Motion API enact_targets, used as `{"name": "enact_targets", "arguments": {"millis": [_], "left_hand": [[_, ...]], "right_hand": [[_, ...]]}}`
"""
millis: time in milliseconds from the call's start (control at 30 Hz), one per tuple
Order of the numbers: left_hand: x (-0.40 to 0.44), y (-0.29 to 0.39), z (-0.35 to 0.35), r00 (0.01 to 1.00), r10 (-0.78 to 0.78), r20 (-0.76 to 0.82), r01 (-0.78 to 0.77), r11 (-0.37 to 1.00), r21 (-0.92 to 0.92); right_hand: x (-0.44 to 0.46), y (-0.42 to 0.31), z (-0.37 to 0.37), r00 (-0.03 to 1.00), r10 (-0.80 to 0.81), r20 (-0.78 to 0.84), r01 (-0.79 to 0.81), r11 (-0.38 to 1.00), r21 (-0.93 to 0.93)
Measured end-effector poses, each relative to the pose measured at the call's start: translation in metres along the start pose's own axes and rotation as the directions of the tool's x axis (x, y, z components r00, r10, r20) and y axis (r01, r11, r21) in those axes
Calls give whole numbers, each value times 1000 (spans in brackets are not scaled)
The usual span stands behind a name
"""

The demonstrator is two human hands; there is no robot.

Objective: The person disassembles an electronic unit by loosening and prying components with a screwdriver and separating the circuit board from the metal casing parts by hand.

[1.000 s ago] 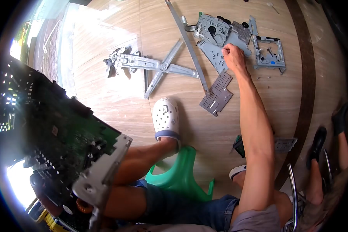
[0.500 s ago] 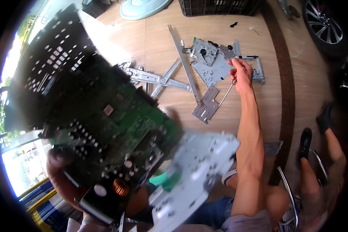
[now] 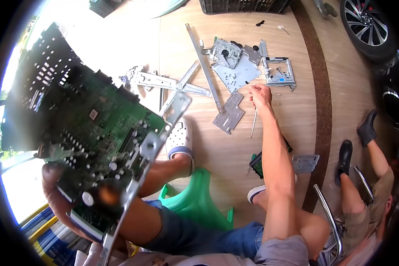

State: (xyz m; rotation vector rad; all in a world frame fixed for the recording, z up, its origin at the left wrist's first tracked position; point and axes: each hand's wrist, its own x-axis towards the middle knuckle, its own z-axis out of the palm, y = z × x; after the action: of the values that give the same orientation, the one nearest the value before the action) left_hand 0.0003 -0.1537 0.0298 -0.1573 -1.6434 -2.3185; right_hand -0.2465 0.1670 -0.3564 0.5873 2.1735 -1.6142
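My left hand (image 3: 53, 190) grips a green circuit board (image 3: 106, 128) at its lower left edge, close to the camera. Chips, capacitors and a blurred copper coil (image 3: 111, 194) show on it. A bent metal plate (image 3: 151, 146) stands edge-on along the board's right side. My right hand (image 3: 260, 95) reaches out over the floor, its fingers closed round a screwdriver (image 3: 253, 124) whose thin shaft points back toward me; the handle is hidden. Just beyond those fingers lies a flat grey metal sheet (image 3: 237, 73). A perforated plate (image 3: 229, 113) rests left of the shaft.
A disc-drive mechanism (image 3: 226, 53), a metal frame (image 3: 279, 73), a long strip (image 3: 204, 66) and a crossed bracket (image 3: 164, 83) lie on the floor. A green stool (image 3: 195, 199) stands between my legs. At right are a car wheel (image 3: 365, 22) and another person's boots (image 3: 345, 157).
The board has tilted, turning its metal plate from face-on to edge-on and uncovering the stool. My right hand has drawn back from the small perforated plate, still holding the screwdriver.
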Motion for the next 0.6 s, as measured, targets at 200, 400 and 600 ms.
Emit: {"name": "enact_targets", "arguments": {"millis": [200, 400, 600], "left_hand": [[5, -33, 17, 735, -109, -669, 234, 967, 99], [19, -61, 9, 721, -165, -673, 300, 950, 89], [24, -71, 3, 716, -215, -664, 357, 931, 83]], "right_hand": [[80, 25, 38, 978, -200, -52, 183, 956, -228], [99, -3, 54, 982, -186, -19, 176, 955, -238], [99, -6, 61, 940, -334, -68, 286, 881, -378]]}}
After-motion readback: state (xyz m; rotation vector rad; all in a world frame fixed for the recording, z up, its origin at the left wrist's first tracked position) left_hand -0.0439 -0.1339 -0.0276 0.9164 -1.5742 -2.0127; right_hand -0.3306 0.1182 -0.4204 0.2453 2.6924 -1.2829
